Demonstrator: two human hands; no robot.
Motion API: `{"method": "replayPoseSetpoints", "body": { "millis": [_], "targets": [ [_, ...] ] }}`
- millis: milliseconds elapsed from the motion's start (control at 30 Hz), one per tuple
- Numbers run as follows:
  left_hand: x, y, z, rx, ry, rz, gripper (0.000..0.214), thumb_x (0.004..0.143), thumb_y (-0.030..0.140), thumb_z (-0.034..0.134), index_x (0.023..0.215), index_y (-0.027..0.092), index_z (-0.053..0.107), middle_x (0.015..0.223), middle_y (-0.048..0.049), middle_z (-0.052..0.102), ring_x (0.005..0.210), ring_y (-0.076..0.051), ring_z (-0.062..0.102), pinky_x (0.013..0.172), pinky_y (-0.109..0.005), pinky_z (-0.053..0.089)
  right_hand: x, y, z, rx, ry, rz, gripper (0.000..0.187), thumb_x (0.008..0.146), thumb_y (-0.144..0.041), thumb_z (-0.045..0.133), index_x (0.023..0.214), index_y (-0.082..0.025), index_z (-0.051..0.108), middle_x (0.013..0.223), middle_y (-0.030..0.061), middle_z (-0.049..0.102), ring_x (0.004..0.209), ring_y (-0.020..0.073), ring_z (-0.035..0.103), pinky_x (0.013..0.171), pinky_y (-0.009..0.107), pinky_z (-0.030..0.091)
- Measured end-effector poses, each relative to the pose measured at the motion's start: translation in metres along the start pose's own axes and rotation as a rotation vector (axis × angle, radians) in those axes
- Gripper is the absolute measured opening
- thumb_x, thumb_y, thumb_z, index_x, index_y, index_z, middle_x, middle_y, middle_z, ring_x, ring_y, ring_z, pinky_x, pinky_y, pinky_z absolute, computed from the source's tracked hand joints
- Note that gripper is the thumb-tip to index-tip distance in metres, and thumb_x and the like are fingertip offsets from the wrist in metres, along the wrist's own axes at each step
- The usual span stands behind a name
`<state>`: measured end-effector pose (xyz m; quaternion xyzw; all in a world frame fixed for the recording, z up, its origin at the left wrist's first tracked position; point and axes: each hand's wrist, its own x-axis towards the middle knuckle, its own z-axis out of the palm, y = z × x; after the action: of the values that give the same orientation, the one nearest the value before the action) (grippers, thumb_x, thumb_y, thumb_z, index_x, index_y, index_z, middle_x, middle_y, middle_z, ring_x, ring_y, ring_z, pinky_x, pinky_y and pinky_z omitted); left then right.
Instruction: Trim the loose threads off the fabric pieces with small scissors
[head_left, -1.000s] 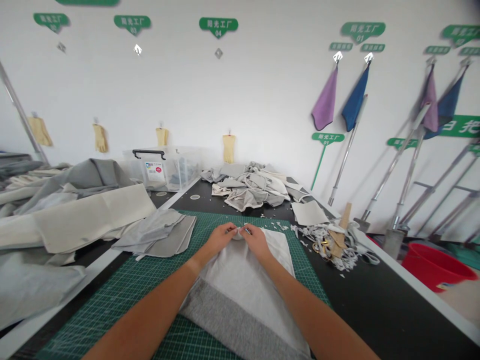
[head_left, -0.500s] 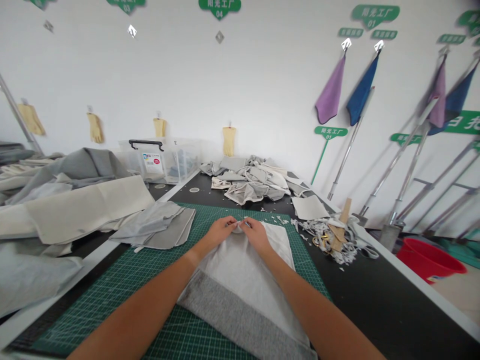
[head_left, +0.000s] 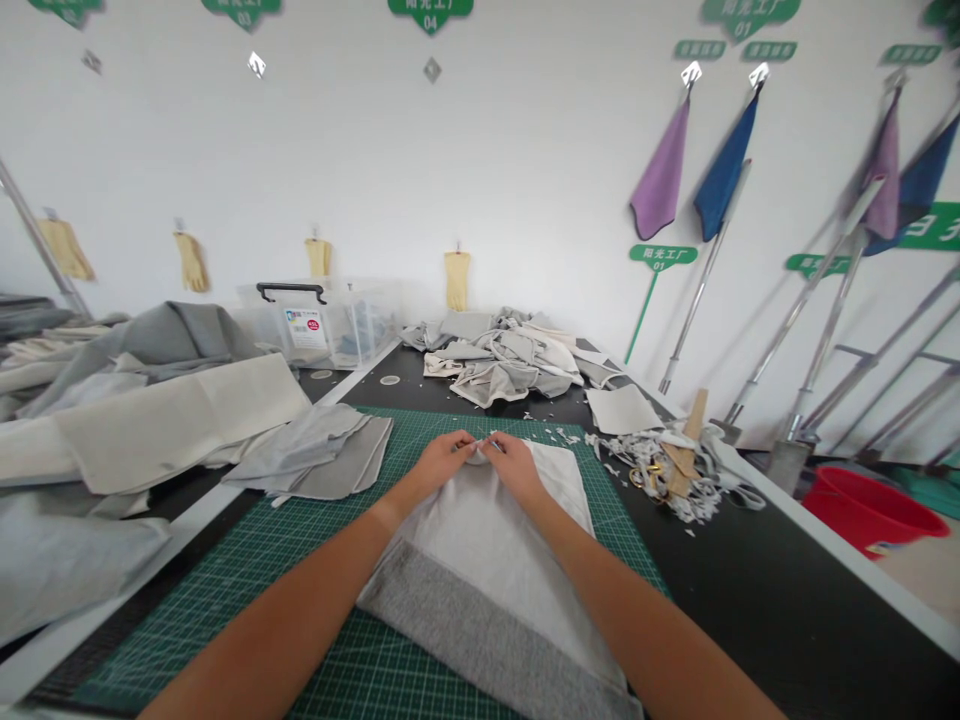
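The pale cloth (head_left: 487, 530) lies on the green mat (head_left: 382, 680) straight in front of the person, its far edge bunched up slightly at the fingertips. The left hand (head_left: 444, 460) and right hand (head_left: 514, 467) meet there almost touching, each with thumb and fingers closed in a pinch on that edge; whether anything small is tucked between them is too fine to tell.

To work this edge well, both pinches are best kept close together and level, with just enough pull to smooth the pucker and none that drags the cloth askew. Resting the wrists lightly would probably keep the body of it flat.

The cloth's plain end points away, toward the wall (head_left: 540, 200), and its grey band (head_left: 480, 625) lies at the near end, slanting from farther off at left to nearer at right. Its long axis seems to run away from the body, though the left forearm hides too much of one side to be sure.

Beyond the mat sits a heap of cloth (head_left: 517, 360); to its left, folded pieces (head_left: 345, 465); to its right, scraps (head_left: 705, 500).
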<state>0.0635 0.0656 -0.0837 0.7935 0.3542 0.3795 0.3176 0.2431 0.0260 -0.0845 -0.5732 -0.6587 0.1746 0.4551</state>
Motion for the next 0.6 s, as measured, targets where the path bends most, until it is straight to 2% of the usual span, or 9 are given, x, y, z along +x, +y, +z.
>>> {"method": "replayPoseSetpoints", "body": {
  "millis": [600],
  "targets": [
    [-0.0028, -0.0003, -0.0002, -0.052, 0.029, 0.005, 0.027, 0.09, 0.039, 0.057, 0.088, 0.017, 0.072, 0.087, -0.0042, 0.072, 0.084, -0.018, 0.064, 0.08, -0.027, 0.047, -0.0008, -0.0021, 0.0005, 0.054, 0.009, 0.025, 0.032, 0.084, -0.049, 0.054, 0.073, -0.021, 0.066, 0.064, -0.0021, 0.056, 0.066, 0.0168, 0.051, 0.06, 0.025, 0.031]
  ]
}}
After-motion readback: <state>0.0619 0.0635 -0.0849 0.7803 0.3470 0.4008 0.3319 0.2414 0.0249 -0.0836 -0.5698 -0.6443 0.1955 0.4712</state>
